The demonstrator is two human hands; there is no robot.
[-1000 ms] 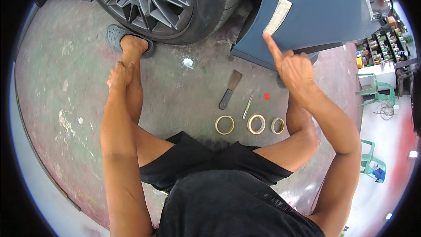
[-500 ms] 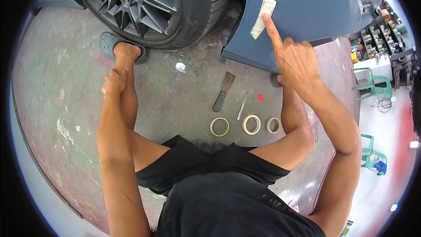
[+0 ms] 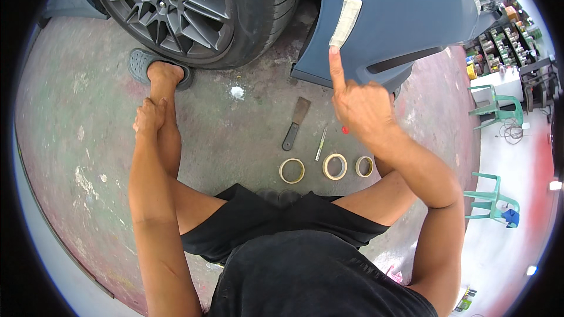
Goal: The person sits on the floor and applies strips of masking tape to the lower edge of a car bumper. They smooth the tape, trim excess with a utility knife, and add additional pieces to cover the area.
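Note:
On a blue-grey car bumper panel (image 3: 399,6) sticks a slanted strip of cream masking tape (image 3: 346,19). My right hand (image 3: 363,105) reaches up to it, index fingertip on the strip's lower end and the other fingers curled in with nothing held. Lower on the left, my left hand (image 3: 150,115) is wrapped round my left shin (image 3: 169,147). Between my legs lie a putty knife (image 3: 295,123) with a dark handle, a slim pen-like tool (image 3: 321,142), a small red disc (image 3: 345,130) partly behind my right wrist, and three rolls of masking tape (image 3: 292,171).
A car wheel (image 3: 188,14) stands at the upper left, close to my clog-covered left foot (image 3: 144,64). White powder (image 3: 237,92) lies on the concrete floor (image 3: 88,129). Green plastic chairs (image 3: 498,108) and a crowded shelf (image 3: 505,44) are at the far right.
My right index finger has slid down the tape strip from its middle to its lower end. The view has shifted slightly. My left hand stays on the shin.

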